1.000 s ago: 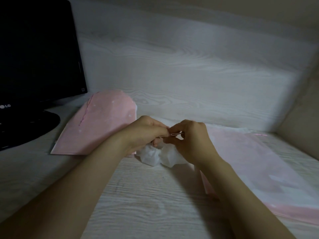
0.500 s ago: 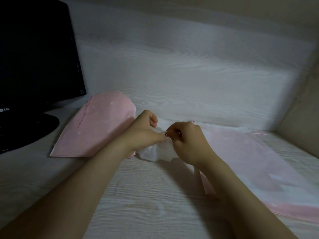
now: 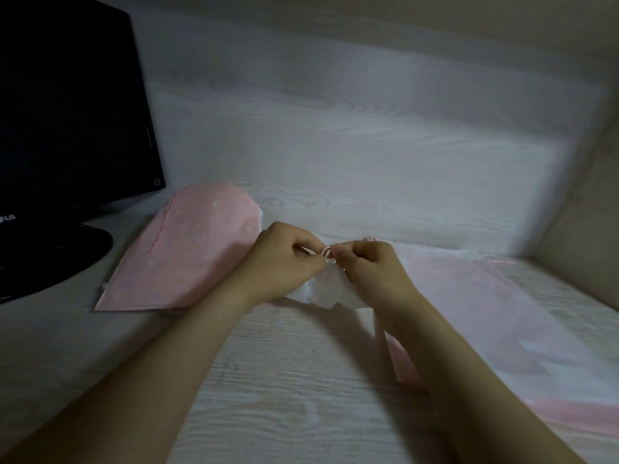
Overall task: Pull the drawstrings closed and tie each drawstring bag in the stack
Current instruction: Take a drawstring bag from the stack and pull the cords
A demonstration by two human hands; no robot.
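Observation:
A pink drawstring bag point(image 3: 475, 316) lies on the desk at the right, its gathered white mouth point(image 3: 326, 289) bunched below my hands. My left hand point(image 3: 284, 259) and my right hand point(image 3: 371, 269) meet above that mouth, and each pinches the thin pink drawstring point(image 3: 326, 253), which forms a small loop between the fingertips. A second pink bag point(image 3: 187, 252) lies flat to the left, partly under my left forearm. Another drawstring end point(image 3: 499, 261) shows at the far right edge of the right-hand bag.
A black monitor point(image 3: 67, 128) on its round stand point(image 3: 50, 259) fills the left side. A pale wood-grain back panel point(image 3: 351, 145) rises behind the bags, and a side wall point(image 3: 579, 236) closes the right. Bare desk surface point(image 3: 284, 380) lies between my forearms.
My hands have risen slightly and drawn together over the bunched mouth. A small loop of pink drawstring now shows between the fingertips, where earlier the cord lay pinched flat.

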